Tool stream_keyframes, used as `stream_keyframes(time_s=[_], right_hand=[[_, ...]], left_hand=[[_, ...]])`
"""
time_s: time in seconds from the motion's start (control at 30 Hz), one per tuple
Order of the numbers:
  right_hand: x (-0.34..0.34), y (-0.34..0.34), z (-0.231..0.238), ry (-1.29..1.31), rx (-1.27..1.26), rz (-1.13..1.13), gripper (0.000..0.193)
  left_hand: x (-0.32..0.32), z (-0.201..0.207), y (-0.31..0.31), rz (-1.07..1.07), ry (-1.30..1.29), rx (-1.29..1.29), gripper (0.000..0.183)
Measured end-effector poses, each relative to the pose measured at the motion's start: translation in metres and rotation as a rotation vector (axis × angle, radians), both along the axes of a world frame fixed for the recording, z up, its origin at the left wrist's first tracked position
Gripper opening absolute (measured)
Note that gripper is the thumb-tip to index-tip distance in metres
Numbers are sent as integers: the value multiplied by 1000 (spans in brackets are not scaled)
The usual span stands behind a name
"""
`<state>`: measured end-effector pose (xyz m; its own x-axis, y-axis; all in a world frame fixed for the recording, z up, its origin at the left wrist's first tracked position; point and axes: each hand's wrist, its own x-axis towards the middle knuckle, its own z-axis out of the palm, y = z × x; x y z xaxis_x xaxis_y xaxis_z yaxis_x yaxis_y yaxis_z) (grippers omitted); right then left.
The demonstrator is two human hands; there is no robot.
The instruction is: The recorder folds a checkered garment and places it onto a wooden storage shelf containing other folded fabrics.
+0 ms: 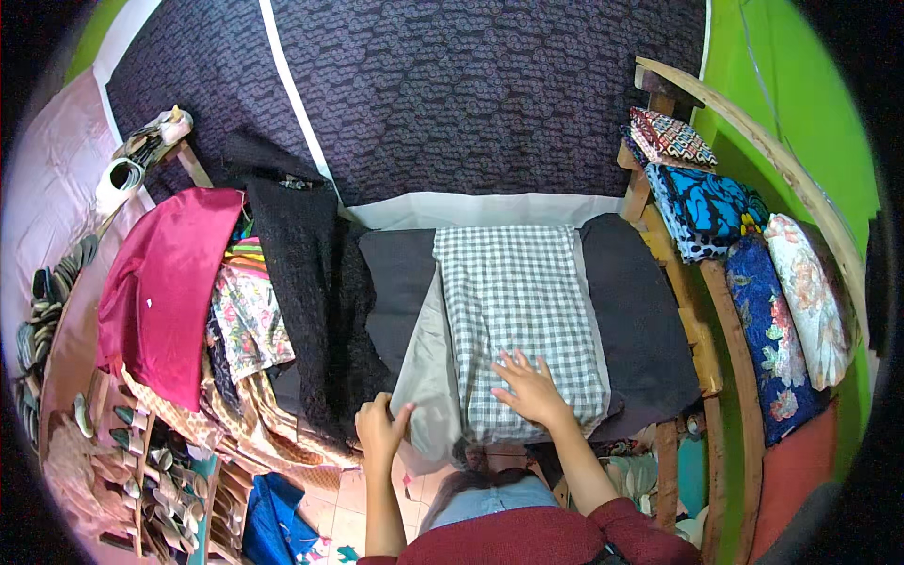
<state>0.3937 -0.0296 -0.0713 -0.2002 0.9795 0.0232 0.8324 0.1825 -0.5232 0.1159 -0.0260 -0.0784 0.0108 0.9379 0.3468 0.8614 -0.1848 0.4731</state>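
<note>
A grey-and-white checked cloth (518, 292) lies spread over a dark padded surface (631, 301) in front of me. Along its left side shows a plain grey lining (428, 395), folded outward and hanging toward me. My right hand (529, 391) rests flat on the lower part of the checks, fingers spread. At the lining's lower left edge is my left hand (381, 426), its fingers curled and its thumb apart, with the lining's edge between them. A black textured cloth (306, 292) drapes just left of that hand.
To the left hang a magenta satin cloth (174, 292) and floral fabric (250, 320), above racks of shoes (165, 490). Wooden rails (730, 348) at right carry folded cloths, including a blue patterned one (702, 207) and a white floral one (805, 301). Dark patterned fabric (480, 104) covers the back.
</note>
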Motion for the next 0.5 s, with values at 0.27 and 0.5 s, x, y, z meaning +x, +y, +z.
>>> stream_keyframes(time_s=[0.27,0.5], right_hand=[[1,-2,-19,-77,37,3,50],[-1,0,-12,-76,-25,-10,50]], left_hand=[[-58,-9,42,-18,-812,-187,30],[-53,11,54,109,-287,-84,19]])
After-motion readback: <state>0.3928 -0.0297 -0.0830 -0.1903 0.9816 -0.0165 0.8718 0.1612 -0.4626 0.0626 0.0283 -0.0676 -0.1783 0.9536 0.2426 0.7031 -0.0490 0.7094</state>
